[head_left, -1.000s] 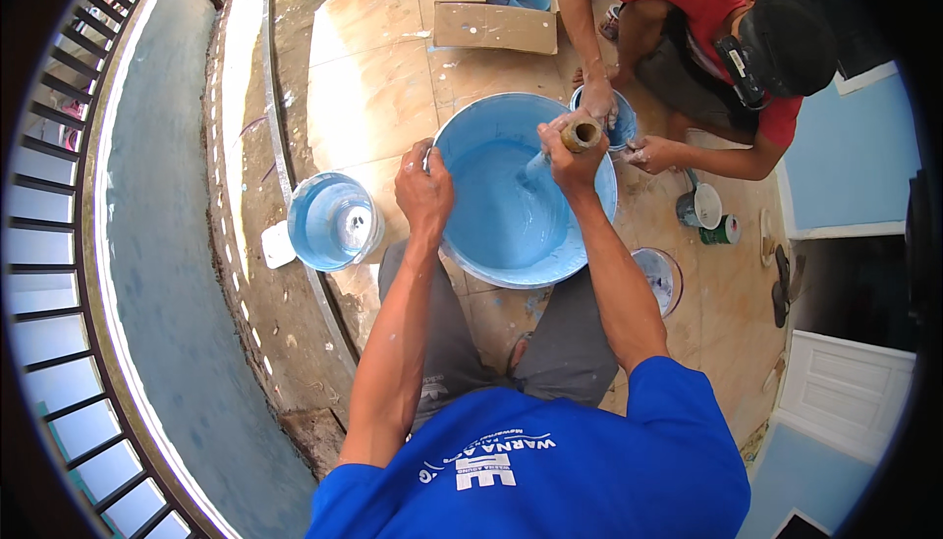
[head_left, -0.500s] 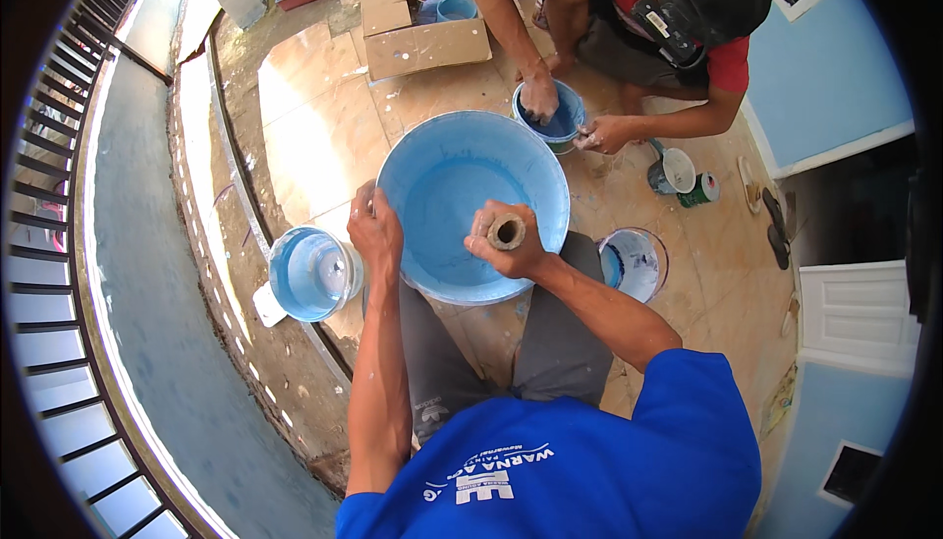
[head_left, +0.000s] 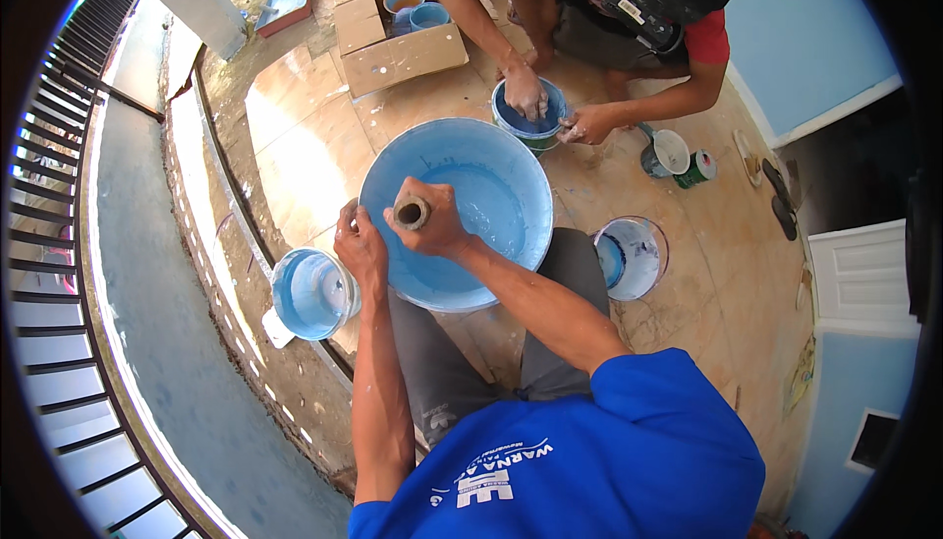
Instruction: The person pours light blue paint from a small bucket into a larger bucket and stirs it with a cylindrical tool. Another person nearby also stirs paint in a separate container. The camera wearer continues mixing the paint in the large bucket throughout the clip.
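Between my knees stands a wide blue tub (head_left: 528, 180) with light-blue paint (head_left: 496, 223) inside. My left hand (head_left: 360, 247) is closed on its left rim. Inside the tub's outline, close to my left hand, my right hand (head_left: 437, 223) wraps round a hollow, brownish tube (head_left: 412, 211). The tube's open top end faces up; my fist hides its lower part. Left of the tub, a paint-smeared bucket (head_left: 306, 295) stands near my left forearm.
Across from me a person in a red shirt (head_left: 704, 33) crouches, one hand in a blue-lined bucket (head_left: 503, 118). A cardboard box (head_left: 413, 59) holds small paint pots. On the right are a white bucket (head_left: 643, 262), a green can (head_left: 699, 168) and sandals (head_left: 781, 203). Railings (head_left: 49, 288) line the left.
My right hand has moved left across the tub with the tube, close to my left hand. My left hand stays on the rim. The view has shifted slightly.
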Tool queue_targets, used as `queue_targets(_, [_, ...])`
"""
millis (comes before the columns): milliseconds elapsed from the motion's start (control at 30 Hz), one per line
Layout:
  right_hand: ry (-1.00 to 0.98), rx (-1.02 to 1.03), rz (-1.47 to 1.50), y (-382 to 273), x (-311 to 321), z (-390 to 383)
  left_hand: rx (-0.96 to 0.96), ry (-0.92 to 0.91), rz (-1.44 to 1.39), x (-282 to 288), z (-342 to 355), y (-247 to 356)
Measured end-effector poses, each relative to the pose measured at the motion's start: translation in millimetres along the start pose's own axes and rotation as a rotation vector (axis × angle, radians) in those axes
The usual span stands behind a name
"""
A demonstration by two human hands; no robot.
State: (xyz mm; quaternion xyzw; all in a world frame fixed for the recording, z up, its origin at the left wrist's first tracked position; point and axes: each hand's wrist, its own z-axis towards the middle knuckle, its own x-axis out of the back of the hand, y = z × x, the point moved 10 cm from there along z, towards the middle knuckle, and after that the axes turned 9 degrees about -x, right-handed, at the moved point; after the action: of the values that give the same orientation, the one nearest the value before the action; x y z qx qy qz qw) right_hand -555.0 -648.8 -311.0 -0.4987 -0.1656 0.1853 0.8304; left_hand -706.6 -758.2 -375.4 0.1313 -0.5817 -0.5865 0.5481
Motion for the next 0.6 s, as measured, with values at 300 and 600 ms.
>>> queue_targets(300, [-0.284,-0.141,0.073,-25,28,-58,0.034,-0.034,-0.004,-3,-1,4])
queue_targets(600, [-0.072,-0.012,-0.164,-4,81,13,0.018,-0.027,-0.012,-2,-1,5])
